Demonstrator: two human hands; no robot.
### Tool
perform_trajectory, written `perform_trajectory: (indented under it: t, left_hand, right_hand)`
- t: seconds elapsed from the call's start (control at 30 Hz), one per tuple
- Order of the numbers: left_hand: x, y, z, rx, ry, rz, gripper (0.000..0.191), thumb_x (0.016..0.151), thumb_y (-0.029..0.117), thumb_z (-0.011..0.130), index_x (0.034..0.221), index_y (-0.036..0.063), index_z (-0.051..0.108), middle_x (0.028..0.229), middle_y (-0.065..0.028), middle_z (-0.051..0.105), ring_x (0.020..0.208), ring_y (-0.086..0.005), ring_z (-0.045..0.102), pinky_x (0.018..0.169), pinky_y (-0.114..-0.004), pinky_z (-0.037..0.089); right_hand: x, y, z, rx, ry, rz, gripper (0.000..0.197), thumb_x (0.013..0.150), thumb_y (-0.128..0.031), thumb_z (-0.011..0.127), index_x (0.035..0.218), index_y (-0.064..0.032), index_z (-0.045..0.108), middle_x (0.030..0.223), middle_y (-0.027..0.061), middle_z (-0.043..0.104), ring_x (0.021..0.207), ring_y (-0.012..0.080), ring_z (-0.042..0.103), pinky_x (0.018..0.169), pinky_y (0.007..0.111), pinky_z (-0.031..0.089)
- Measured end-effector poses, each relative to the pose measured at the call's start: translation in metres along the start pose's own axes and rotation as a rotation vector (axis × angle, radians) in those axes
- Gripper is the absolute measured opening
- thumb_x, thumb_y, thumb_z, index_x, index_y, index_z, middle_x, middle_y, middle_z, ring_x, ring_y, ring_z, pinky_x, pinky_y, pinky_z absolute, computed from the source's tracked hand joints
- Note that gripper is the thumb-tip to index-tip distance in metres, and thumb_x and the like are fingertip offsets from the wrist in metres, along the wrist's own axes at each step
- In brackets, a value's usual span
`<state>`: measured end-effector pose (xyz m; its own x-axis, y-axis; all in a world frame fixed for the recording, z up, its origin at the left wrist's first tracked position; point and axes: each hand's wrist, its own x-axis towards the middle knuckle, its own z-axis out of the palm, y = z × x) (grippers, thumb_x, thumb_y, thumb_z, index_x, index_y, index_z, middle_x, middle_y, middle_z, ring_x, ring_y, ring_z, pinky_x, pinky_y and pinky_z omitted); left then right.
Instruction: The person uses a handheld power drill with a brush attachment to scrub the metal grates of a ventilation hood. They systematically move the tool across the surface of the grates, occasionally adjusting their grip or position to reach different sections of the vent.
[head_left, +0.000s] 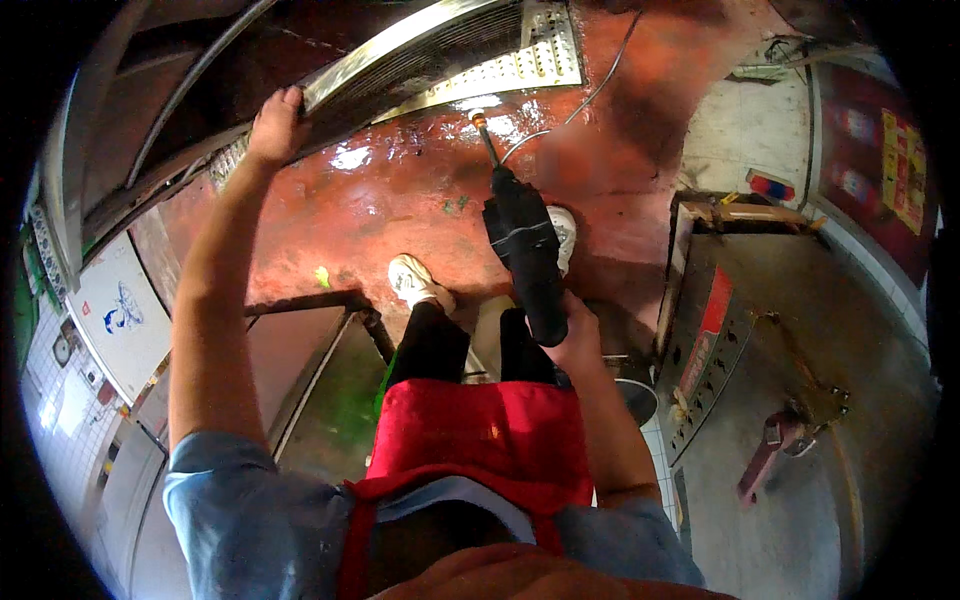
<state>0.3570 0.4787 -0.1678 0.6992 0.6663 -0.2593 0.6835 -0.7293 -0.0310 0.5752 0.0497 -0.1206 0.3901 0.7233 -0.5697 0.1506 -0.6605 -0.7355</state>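
Observation:
At the upper left, my left hand (278, 126) is curled over the near edge of a long, dark ribbed panel (420, 75) with a pale metal frame. My right hand (581, 334) grips the rear of a black power tool (525, 232), which looks like a cordless pressure washer gun. Its thin lance ends in an orange-and-white nozzle (478, 118), pointing away from me over the wet red floor (337, 202). A grey hose (607, 82) runs from near the lance's base toward the top. The grip's lower part is hidden by the tool body.
A perforated metal plate (517, 67) lies beside the ribbed panel. My white shoes (411, 279) stand on the floor. To the right is a metal-topped counter (847, 322) bearing a dark red tool (765, 457). A white panel (120, 315) with a blue drawing is at left.

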Motion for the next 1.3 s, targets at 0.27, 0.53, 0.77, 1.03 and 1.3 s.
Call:
perform_trajectory:
  t: [0.27,0.53,0.77,1.03,1.3]
  left_hand:
    - [0.002,0.019,0.017,0.202,-0.128,-0.226,0.049,0.068,0.025,0.064,0.109,0.0111,0.04,0.105,-0.0094,0.049,0.102,-0.028,0.046,0.085,-0.048,0.036]
    - [-0.039,-0.021,0.022,0.195,-0.17,-0.397,0.057,0.064,0.017,0.066,0.113,0.012,0.038,0.108,-0.0091,0.046,0.105,-0.0276,0.044,0.085,-0.044,0.038]
    - [-0.057,-0.053,0.026,0.179,-0.192,-0.552,0.03,0.075,0.024,0.052,0.101,0.0109,0.045,0.105,-0.0143,0.048,0.101,-0.0316,0.047,0.082,-0.048,0.037]
    - [-0.056,-0.056,0.026,0.153,-0.216,-0.502,0.028,0.075,0.023,0.052,0.102,0.014,0.047,0.107,-0.009,0.049,0.106,-0.029,0.044,0.083,-0.049,0.035]
    - [-0.054,-0.052,0.018,0.176,-0.213,-0.486,0.034,0.073,0.022,0.056,0.105,0.015,0.047,0.11,-0.0081,0.048,0.108,-0.0278,0.042,0.085,-0.05,0.034]
  right_hand:
    - [0.007,-0.014,0.0,-0.059,-0.056,0.138,0.044,0.062,-0.017,0.069,0.1,-0.0034,0.053,0.086,0.0157,0.06,0.081,0.0268,0.06,0.07,0.033,0.046]
    - [0.007,-0.025,0.004,-0.032,-0.051,0.065,0.044,0.062,-0.016,0.069,0.101,-0.0029,0.054,0.087,0.0157,0.06,0.082,0.0241,0.06,0.07,0.031,0.046]
    - [0.002,-0.028,0.011,0.027,-0.053,0.011,0.044,0.064,-0.017,0.068,0.102,-0.0016,0.053,0.088,0.0152,0.06,0.082,0.0227,0.06,0.071,0.03,0.046]
    - [-0.009,-0.043,0.015,0.079,-0.008,-0.058,0.045,0.065,-0.012,0.068,0.104,0.0015,0.051,0.091,0.0135,0.06,0.083,0.0185,0.059,0.073,0.028,0.045]
    - [-0.034,-0.032,0.016,0.962,-0.02,0.438,0.032,0.068,-0.009,0.065,0.096,-0.0005,0.052,0.089,0.008,0.059,0.081,0.0185,0.057,0.071,0.028,0.046]
